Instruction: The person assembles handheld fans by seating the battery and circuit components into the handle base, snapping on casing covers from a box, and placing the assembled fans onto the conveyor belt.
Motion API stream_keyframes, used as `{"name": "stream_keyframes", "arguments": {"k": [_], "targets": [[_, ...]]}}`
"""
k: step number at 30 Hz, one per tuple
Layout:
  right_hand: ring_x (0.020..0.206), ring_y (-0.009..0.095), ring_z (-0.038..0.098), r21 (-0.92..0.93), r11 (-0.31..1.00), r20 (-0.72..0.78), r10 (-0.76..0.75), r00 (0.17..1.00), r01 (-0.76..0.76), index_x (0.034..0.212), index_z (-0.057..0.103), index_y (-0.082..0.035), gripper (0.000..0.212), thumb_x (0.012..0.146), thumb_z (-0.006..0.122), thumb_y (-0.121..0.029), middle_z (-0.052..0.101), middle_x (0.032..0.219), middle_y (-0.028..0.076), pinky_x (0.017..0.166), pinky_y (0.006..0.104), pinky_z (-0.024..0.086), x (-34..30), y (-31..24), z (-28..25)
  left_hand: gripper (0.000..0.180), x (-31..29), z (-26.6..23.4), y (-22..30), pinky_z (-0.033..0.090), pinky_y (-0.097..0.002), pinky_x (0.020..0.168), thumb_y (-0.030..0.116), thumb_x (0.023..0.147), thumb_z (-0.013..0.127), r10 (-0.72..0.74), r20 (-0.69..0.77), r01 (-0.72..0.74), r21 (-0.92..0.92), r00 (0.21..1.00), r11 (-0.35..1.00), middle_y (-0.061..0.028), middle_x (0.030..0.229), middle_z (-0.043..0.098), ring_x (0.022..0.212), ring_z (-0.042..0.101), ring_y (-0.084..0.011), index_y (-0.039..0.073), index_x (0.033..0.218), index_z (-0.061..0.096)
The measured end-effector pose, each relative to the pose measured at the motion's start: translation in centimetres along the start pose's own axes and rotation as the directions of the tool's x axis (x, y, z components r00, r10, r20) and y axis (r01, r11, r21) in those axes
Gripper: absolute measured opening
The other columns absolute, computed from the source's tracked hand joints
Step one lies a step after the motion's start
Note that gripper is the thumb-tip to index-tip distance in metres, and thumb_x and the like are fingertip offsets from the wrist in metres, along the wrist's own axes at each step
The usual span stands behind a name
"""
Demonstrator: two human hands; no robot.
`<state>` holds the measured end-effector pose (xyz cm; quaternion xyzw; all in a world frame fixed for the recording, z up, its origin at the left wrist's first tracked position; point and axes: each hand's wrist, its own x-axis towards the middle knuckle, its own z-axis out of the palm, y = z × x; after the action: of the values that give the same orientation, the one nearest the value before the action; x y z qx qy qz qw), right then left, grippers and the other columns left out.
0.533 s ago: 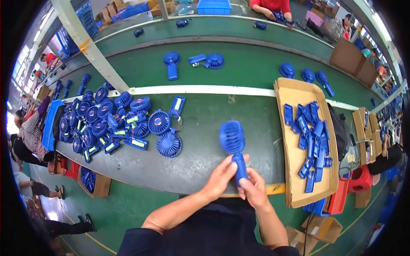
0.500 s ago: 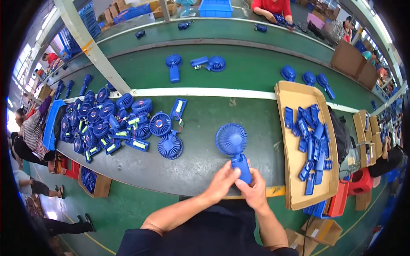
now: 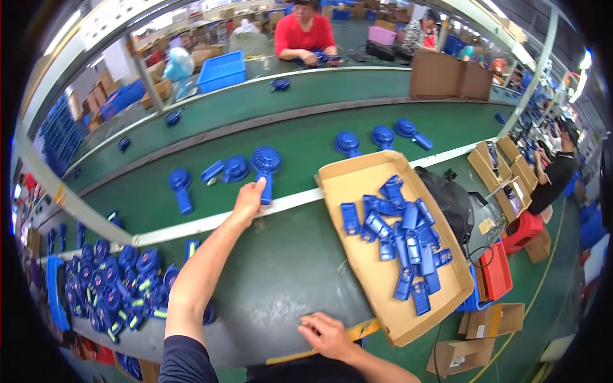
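My left hand is stretched forward over the green conveyor belt, its fingers closed on the handle of a blue hand-held fan that lies on the belt. My right hand rests near the front edge of the dark green table, fingers loosely curled, holding nothing. A cardboard tray with several blue handle parts lies to the right of both hands. A heap of blue fan parts sits at the table's left end.
More blue fans lie on the belt: one to the left, a pair beside my fan, three further right. A person in red works across a second belt. Cardboard boxes and a red crate stand at right.
Both hands held the fan upright over the table before. Now my left arm has reached forward and set the fan on the belt, and my right hand has dropped to the table edge.
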<state>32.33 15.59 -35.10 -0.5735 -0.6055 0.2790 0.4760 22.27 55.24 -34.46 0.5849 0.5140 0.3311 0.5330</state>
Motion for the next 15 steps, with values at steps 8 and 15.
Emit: {"name": "stream_keyframes", "arguments": {"k": [8,15], "targets": [[0.075,0.036,0.066,0.109,0.994,-0.011,0.029,1.0,-0.027,0.103,0.071,0.0,0.014,0.093,0.072,-0.01,0.066,0.088,0.019,0.066,0.0425,0.053,1.8,-1.3,-0.9,0.049,13.5,2.8,-0.6,0.056,-0.0507,0.068,0.045,0.099,0.06,0.413,-0.181,-0.145,0.752,0.893,0.643,-0.0204,0.089,0.069,0.075,0.072,-0.0356,-0.002,0.089,0.072],[0.079,0.033,0.069,0.071,0.995,0.037,0.071,0.997,-0.074,0.098,0.072,0.003,0.011,0.089,0.074,-0.004,0.07,0.09,0.017,0.07,0.0388,0.056,2.4,-2.7,-1.2,0.07,9.2,-3.2,-0.3,0.044,-0.0557,0.108,0.047,0.078,0.08,0.495,-0.136,-0.091,0.909,0.858,0.407,-0.0203,0.138,0.058,0.128,0.052,-0.0403,0.01,0.134,0.059]]}}
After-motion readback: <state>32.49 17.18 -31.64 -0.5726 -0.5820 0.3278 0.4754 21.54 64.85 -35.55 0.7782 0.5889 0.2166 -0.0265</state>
